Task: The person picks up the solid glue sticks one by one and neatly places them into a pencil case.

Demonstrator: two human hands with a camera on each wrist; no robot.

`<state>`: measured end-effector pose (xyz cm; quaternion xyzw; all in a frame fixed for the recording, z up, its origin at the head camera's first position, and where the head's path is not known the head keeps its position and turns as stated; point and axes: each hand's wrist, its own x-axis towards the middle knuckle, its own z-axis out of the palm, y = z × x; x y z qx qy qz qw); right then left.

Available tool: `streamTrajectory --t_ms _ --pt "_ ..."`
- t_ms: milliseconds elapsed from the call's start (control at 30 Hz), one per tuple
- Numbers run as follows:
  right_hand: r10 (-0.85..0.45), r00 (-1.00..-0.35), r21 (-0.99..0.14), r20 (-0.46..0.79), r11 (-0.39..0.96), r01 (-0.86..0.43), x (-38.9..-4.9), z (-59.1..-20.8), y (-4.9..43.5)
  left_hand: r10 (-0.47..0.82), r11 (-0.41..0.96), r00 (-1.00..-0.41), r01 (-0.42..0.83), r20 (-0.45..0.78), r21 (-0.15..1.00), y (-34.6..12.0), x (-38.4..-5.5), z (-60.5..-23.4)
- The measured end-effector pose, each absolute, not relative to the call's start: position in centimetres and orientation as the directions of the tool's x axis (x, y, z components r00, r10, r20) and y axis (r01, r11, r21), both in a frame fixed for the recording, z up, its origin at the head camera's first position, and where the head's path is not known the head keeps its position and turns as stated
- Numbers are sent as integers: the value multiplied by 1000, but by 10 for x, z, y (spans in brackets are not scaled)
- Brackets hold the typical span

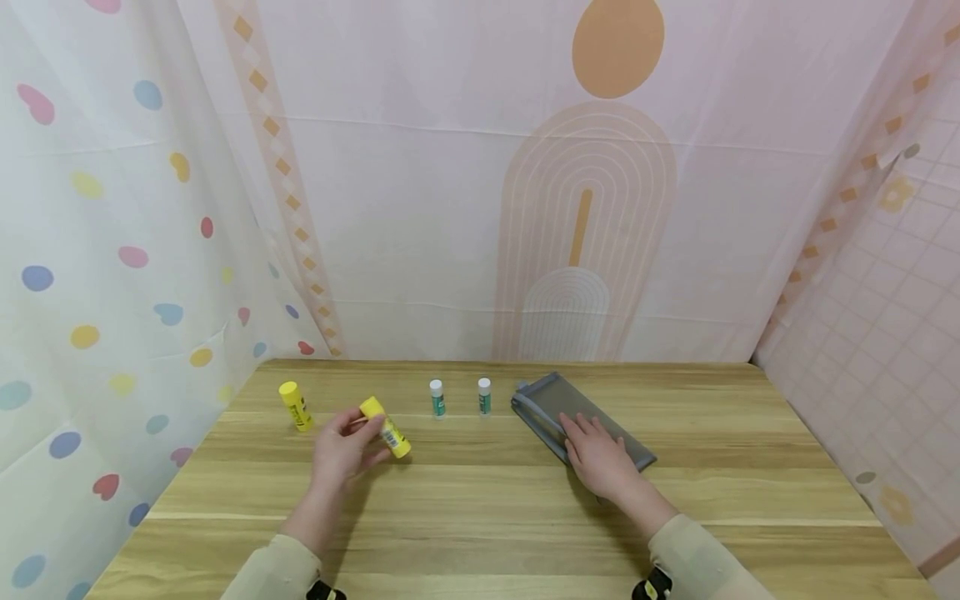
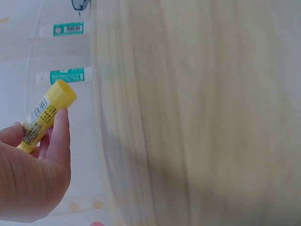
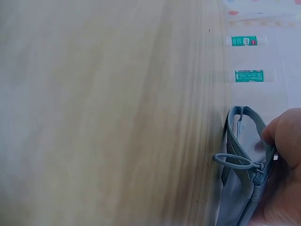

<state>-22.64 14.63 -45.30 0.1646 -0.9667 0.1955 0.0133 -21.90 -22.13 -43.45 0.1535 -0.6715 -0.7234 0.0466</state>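
Observation:
In the head view my left hand grips a yellow glue stick, tilted above the table. The left wrist view shows that glue stick between the thumb and fingers, printed label visible. My right hand is over a grey mesh zipper pouch lying flat at an angle. From the right wrist, the thumb and fingers hold the upper edge of the pouch, whose mouth gapes. A zipper pull loop hangs off its end.
Two small white-and-green glue sticks, a left one and a right one, stand upright between the hands. Another yellow glue stick stands at the far left. Patterned curtains enclose the back and sides of the wooden table.

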Motion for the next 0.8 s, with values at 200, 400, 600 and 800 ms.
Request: streamTrajectory --t_ms 200,400,600,800 --pt "-311 -947 -376 87 869 -320 -225 -452 146 -241 -157 -950 -165 -200 974 -208 -216 -434" --pt "-309 -947 -378 90 869 -319 -225 -453 145 -207 -191 -958 -158 -197 969 -195 -214 -434" --pt "-308 -947 -385 93 866 -319 -225 -453 145 -182 -215 -964 -154 -195 964 -180 -213 -435" --pt "-307 -947 -388 97 864 -320 -225 -453 145 -162 -231 -967 -155 -195 960 -166 -212 -437"
